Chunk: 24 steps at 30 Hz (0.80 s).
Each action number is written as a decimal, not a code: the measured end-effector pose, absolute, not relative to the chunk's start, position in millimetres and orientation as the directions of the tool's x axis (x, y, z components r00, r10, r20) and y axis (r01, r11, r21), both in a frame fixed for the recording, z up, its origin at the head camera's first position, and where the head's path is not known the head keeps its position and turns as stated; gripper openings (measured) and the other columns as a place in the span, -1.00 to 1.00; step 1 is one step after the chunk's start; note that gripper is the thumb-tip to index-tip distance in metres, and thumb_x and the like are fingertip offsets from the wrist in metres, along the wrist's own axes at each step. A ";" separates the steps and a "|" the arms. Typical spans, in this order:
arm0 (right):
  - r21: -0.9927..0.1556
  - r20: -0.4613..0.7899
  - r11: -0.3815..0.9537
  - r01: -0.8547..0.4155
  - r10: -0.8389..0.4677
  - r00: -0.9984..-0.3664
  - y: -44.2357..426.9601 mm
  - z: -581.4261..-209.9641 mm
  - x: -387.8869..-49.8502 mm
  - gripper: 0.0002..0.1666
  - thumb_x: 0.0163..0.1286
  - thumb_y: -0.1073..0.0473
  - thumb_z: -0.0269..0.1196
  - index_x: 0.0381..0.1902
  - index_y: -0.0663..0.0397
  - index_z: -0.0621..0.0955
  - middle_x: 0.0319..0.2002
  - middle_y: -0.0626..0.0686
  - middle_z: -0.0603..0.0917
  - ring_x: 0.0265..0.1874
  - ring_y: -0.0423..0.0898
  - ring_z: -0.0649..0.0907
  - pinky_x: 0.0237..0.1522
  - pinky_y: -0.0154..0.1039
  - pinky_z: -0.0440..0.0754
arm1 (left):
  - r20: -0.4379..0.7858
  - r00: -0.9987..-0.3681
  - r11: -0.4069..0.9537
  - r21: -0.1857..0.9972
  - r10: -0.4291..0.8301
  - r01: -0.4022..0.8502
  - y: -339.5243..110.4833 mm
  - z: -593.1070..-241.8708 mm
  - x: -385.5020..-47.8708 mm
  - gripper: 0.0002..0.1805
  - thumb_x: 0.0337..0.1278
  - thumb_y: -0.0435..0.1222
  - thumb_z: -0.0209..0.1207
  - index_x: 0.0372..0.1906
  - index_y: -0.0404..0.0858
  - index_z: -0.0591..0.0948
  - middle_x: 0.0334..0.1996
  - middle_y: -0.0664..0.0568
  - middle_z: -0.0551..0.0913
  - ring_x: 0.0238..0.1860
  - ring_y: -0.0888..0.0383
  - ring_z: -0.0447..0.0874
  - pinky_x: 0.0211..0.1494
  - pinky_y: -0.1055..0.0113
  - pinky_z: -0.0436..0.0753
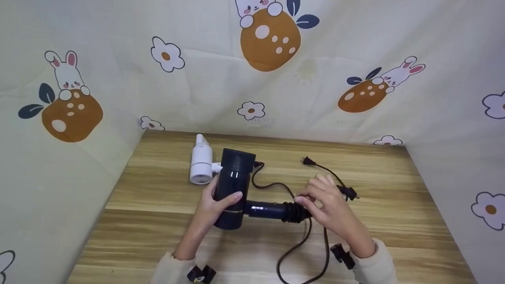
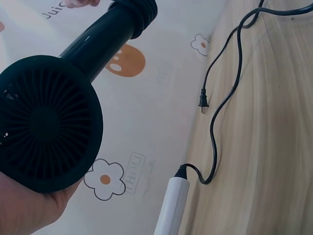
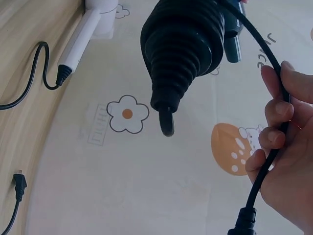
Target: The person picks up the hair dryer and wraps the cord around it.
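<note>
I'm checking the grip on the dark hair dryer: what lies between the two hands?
In the head view, the dark hair dryer's handle and coiled cord lie between the left hand and right hand.

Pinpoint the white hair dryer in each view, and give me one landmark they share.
Head: white hair dryer left of centre, partly behind the dark hair dryer.
Left wrist: only part of its handle, at the bottom edge, right of centre.
Right wrist: top left, cut off by the top edge.
Shared landmark: black plug, just above the right hand in head, right of centre in left wrist, lower left in right wrist.
</note>
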State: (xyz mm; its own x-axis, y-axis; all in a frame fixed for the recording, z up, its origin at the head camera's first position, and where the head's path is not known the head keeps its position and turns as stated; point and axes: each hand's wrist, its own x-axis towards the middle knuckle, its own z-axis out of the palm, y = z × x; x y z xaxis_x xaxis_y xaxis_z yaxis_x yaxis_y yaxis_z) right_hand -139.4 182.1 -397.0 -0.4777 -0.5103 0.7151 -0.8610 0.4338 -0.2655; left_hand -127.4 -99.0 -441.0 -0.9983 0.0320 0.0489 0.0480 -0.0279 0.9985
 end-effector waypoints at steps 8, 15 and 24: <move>-0.361 0.682 0.366 -0.858 -0.523 -0.511 184.5 -400.9 -144.7 -0.94 0.11 0.22 0.31 -0.42 0.02 0.63 -0.54 -0.15 0.48 -0.47 -0.24 0.34 -0.25 -0.32 0.22 | 0.052 -0.990 -0.054 0.998 0.133 0.045 -96.5 -433.7 -120.5 -0.32 -0.12 -0.31 0.30 0.23 -0.26 0.39 -0.09 -0.14 0.60 -0.14 0.11 0.59 0.02 0.25 0.54; -0.534 0.632 0.250 -0.808 -0.517 -0.577 185.8 -407.0 -148.9 -0.87 0.14 0.37 0.27 -0.39 0.03 0.64 -0.52 -0.10 0.54 -0.49 -0.24 0.41 -0.10 -0.28 0.31 | 0.066 -0.981 -0.165 0.986 0.182 0.036 -95.4 -426.9 -115.2 -0.30 -0.17 -0.34 0.29 0.21 -0.37 0.36 -0.13 -0.10 0.59 -0.15 0.06 0.59 -0.01 0.21 0.56; -0.816 0.433 0.030 -0.577 -0.628 -0.646 188.0 -425.7 -155.9 -0.80 0.27 0.48 0.08 -0.34 0.20 0.63 -0.48 0.13 0.54 -0.48 -0.18 0.43 -0.40 -0.33 0.43 | 0.137 -0.969 -0.236 0.968 0.203 0.088 -97.4 -417.2 -110.5 -0.28 -0.27 -0.37 0.31 0.16 -0.46 0.36 -0.15 -0.01 0.60 -0.15 0.08 0.59 -0.02 0.25 0.57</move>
State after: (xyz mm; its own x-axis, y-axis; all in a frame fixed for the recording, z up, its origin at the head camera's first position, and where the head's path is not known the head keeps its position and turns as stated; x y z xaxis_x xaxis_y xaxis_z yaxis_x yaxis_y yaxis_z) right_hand -155.9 188.0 -425.7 -0.6460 -0.6285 0.4333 -0.5771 0.0304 -0.8161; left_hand -110.5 -97.4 -417.2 -0.9695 0.2031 0.1375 0.0878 -0.2361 0.9677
